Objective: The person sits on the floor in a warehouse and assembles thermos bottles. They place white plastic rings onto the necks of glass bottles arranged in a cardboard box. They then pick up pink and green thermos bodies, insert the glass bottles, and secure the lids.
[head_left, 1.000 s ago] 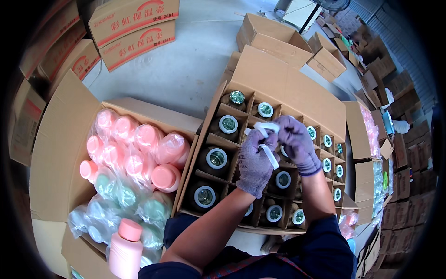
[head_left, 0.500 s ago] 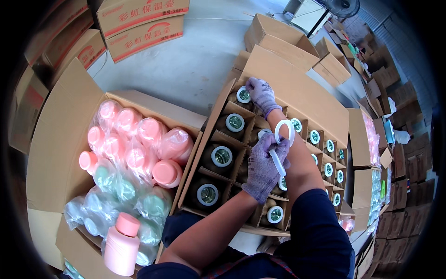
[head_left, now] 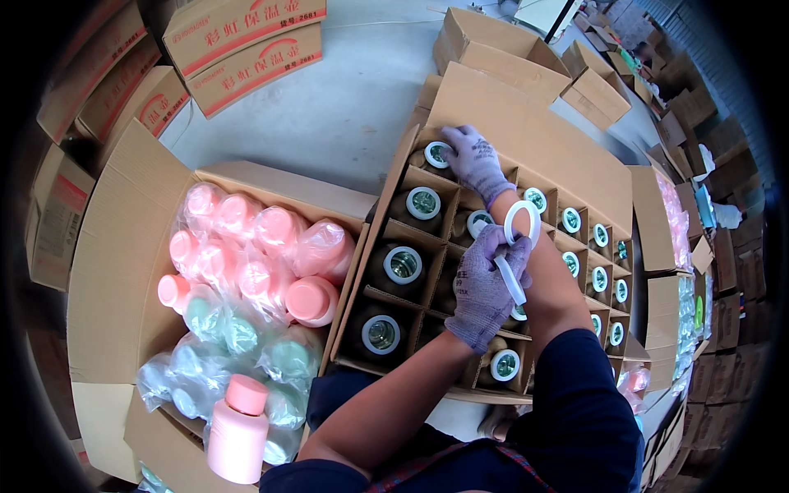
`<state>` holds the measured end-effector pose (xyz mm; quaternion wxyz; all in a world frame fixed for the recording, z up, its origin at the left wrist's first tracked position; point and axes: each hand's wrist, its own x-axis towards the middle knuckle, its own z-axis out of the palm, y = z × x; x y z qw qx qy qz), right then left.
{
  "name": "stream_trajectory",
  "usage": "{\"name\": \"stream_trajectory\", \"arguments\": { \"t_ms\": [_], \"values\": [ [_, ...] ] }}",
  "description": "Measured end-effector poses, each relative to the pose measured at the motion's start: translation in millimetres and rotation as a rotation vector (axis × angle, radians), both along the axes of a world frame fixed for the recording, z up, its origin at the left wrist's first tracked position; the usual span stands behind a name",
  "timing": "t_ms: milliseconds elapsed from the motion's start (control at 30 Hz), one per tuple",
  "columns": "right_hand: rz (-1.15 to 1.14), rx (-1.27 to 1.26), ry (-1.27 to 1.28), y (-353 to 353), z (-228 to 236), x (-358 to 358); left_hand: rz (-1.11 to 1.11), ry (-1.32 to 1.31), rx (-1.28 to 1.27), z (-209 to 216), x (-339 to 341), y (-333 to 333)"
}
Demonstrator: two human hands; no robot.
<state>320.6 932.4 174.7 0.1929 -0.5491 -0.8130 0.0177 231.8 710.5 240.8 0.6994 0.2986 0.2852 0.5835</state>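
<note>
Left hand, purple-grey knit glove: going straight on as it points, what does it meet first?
Probably the person's bare right forearm, which crosses the line of the gloved left hand, partly behind the round, white, plastic-looking ring it holds. Depth is unclear; the hand might pass above.

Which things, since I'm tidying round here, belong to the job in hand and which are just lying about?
In the job:
left hand, holding white rings
right hand, at the far-left corner flask
other flasks in the divided carton

Apparently just about:
bagged pink, green and pale bottles
foreground pink bottle
stacked cartons
</note>
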Motion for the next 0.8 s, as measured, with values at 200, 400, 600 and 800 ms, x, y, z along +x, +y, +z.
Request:
{"name": "stream_trajectory", "arguments": {
  "t_ms": [200, 400, 600, 800],
  "values": [
    [-0.015, 0.056, 0.185, -22, 18, 29, 0.056, 0.078, 0.016, 6, 11, -7],
    [0.305, -0.863, 0.894, -153, 94, 99, 0.019, 0.053, -0.095, -8, 11, -4],
    [-0.325, -0.53, 0.784, -202, 75, 237, -0.153, 0.296, -0.021, -30, 52, -18],
    [-1.031, 0.236, -0.197, -181, 23, 426, -0.261, 0.674, 0.16, -36, 61, -26]
  ]
}}
